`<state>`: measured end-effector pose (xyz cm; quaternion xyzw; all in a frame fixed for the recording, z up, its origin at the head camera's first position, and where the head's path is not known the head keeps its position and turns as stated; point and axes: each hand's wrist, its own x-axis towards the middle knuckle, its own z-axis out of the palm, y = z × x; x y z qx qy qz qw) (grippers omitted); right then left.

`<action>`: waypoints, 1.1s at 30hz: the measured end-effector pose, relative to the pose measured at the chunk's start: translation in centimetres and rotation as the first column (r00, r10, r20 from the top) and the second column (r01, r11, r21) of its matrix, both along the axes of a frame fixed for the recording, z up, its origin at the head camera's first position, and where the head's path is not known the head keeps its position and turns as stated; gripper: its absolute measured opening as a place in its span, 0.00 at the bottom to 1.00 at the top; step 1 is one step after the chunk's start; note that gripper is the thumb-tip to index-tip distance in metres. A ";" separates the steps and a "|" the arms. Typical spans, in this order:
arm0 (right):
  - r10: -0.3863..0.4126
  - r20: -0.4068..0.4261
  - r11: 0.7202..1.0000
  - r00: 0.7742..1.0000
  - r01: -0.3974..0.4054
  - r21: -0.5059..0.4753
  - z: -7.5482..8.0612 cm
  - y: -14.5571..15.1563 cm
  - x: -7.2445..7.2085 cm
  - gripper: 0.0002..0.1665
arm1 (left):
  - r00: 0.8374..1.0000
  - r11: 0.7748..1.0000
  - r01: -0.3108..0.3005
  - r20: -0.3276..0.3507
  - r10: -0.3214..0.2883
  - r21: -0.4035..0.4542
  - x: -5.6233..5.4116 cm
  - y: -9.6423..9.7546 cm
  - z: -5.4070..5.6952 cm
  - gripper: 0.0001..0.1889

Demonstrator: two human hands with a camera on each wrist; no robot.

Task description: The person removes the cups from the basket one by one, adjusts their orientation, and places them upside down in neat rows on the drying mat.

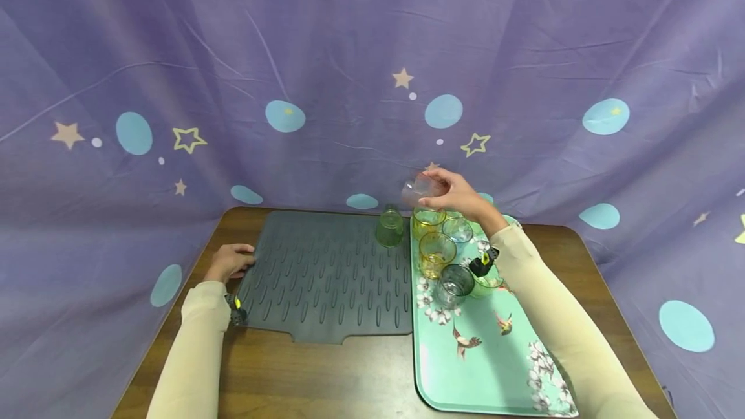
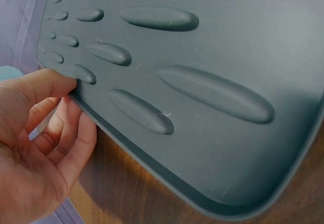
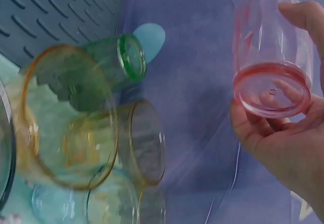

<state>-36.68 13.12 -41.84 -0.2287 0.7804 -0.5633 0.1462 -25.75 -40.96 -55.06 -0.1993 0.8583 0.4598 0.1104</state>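
Observation:
My right hand (image 1: 456, 198) holds a clear pinkish glass (image 1: 416, 190) in the air above the far end of the green tray (image 1: 477, 374). In the right wrist view the pink glass (image 3: 273, 47) shows its thick reddish base, with thumb and fingers around its sides. My left hand (image 1: 231, 260) is at the left edge of a grey ridged drying mat (image 1: 326, 277). The left wrist view shows that hand (image 2: 45, 133) pinching the mat's rim (image 2: 121, 145), one finger on top and others below. A green glass (image 1: 390, 227) stands upside down on the mat's far right corner.
Several glasses stand on the tray: yellow ones (image 1: 438, 249), a bluish one (image 1: 458, 231), a dark grey one (image 1: 456, 283) and a pale green one (image 1: 484, 286) partly behind the right wrist. A purple curtain (image 1: 349, 83) hangs behind the wooden table (image 1: 291, 374).

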 end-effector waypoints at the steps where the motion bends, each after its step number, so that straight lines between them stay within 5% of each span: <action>1: 0.004 -0.011 1.000 1.000 -0.004 0.018 0.2 -0.4 0.0 0.41 | 1.000 1.000 -0.001 -0.001 0.001 -0.002 0.0 0.0 0.0 0.22; 8: 0.006 -0.123 0.993 0.992 0.008 0.114 0.9 -3.6 -0.4 0.38 | 1.000 1.000 -0.010 -0.003 0.010 0.012 0.0 0.0 0.3 0.21; 12: 0.028 -0.286 0.966 0.958 0.048 0.256 1.0 -5.5 -0.5 0.39 | 1.000 1.000 -0.008 -0.001 0.008 0.024 0.1 0.1 0.6 0.19; 19: 0.192 -0.418 0.863 0.888 0.050 0.503 1.4 -8.9 0.1 0.42 | 1.000 1.000 -0.025 0.000 0.025 0.016 0.0 0.3 0.2 0.22; 29: 0.282 -0.410 0.739 0.867 0.076 0.669 1.5 -12.5 -0.1 0.40 | 0.999 0.999 -0.034 0.002 0.034 0.008 0.1 0.4 0.3 0.21; 33: 0.337 -0.421 0.669 0.842 0.101 0.736 1.0 -13.7 -0.3 0.39 | 0.999 0.999 -0.032 -0.002 0.032 0.002 0.2 0.4 0.3 0.20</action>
